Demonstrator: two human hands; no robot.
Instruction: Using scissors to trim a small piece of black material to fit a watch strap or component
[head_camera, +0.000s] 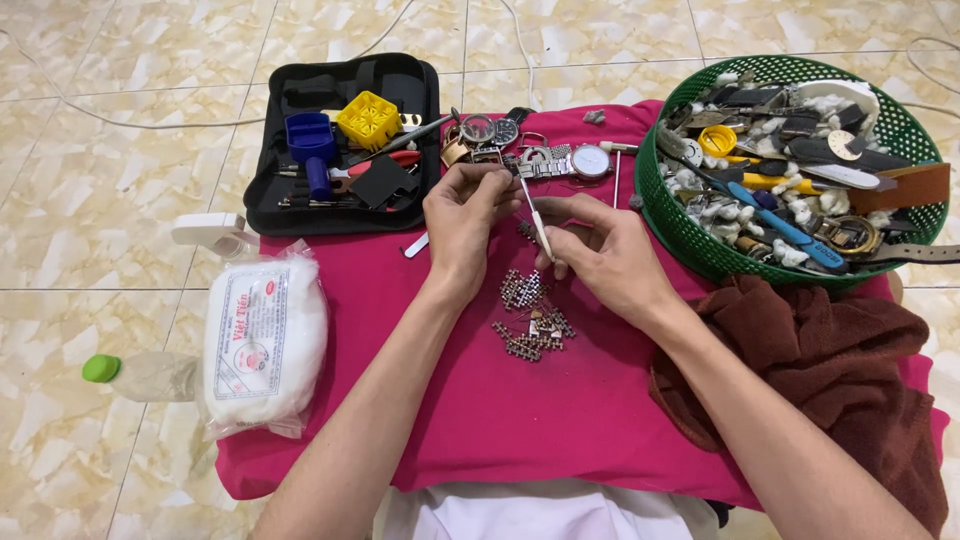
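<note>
On the pink cloth, loose metal watch-band links lie nearest the person. Just beyond them, the right hand is closed on a thin white-handled tool, and the left hand pinches a small piece at its tip. Farther back on the cloth lie watches; right of it sits a green basket.

Single head-worn camera, looking steeply down and forward from close range over the pink cloth onto tiled floor; no second view.
</note>
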